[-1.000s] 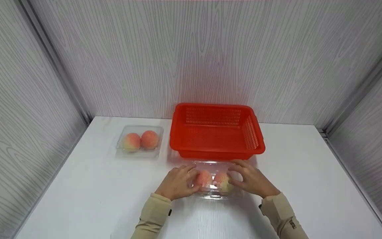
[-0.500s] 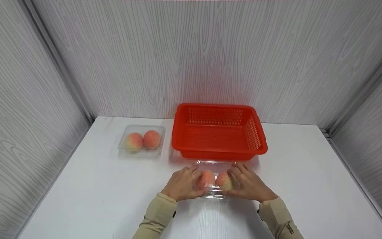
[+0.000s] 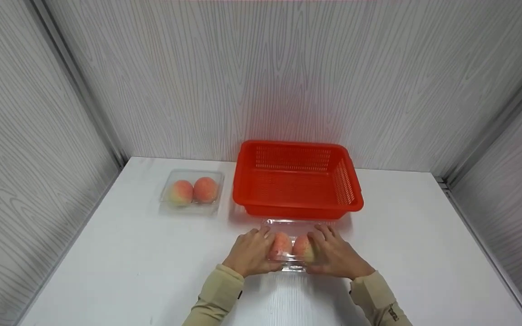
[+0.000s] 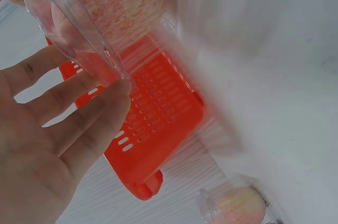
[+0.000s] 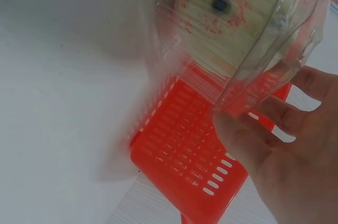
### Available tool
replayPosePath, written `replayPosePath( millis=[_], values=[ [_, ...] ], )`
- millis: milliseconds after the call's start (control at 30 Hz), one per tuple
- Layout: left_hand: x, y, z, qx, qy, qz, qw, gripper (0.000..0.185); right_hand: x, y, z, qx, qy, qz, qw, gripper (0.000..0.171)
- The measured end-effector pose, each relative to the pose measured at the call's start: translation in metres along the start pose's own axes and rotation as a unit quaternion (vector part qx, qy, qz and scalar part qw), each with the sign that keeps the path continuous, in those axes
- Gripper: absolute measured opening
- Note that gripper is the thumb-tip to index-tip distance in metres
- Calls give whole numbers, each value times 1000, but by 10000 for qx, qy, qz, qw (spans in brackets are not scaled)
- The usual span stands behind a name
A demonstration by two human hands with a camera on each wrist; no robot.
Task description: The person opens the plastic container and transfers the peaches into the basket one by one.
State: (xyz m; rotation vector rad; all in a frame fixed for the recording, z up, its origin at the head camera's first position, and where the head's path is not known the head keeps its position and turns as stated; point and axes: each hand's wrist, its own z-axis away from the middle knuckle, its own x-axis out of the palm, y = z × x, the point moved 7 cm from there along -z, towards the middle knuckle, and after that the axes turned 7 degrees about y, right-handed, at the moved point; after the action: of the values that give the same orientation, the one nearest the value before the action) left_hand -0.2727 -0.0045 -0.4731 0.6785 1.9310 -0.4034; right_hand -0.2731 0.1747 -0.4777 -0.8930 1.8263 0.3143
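A clear plastic fruit box (image 3: pixel 293 267) with two pink-and-yellow peaches (image 3: pixel 281 245) inside sits on the table just in front of the red basket. My left hand (image 3: pixel 251 252) grips the box's left end, thumb at the near edge and fingers along the side; in the left wrist view its fingertips (image 4: pixel 122 87) touch the box's rim. On the opposite end my right hand (image 3: pixel 339 253) holds it the same way, and the right wrist view has its fingers (image 5: pixel 240 134) against the rim. The hands hide both ends of the box.
The red slotted basket (image 3: pixel 297 212) stands behind the box, against the back wall, with nothing inside. To its left on the white table (image 3: pixel 152 258) lies a second clear box (image 3: pixel 197 174) holding two peaches. Woodgrain panels enclose the back and sides.
Both hands have drawn in on the box, and the thumbs have come to its near edge. The right hand went from hovering fingers to holding the end. Basket and second box are unchanged.
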Motion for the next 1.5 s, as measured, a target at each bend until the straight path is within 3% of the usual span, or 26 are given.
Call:
replayPosePath(
  millis=[633,867,1100,1500],
  values=[
    [4,8,-1,19,157,-502,9986,60,3,1,3,-154,250,264,9992,69],
    [8,12,-1,67,120,-698,9975,63,2,-4,2,-427,446,459,9970,68],
    [7,15,-4,173,364,-947,9947,59,2,-5,1,-468,485,612,9958,64],
    [8,18,-2,99,568,-935,9939,54,7,-8,3,-476,670,669,9944,62]
  ],
)
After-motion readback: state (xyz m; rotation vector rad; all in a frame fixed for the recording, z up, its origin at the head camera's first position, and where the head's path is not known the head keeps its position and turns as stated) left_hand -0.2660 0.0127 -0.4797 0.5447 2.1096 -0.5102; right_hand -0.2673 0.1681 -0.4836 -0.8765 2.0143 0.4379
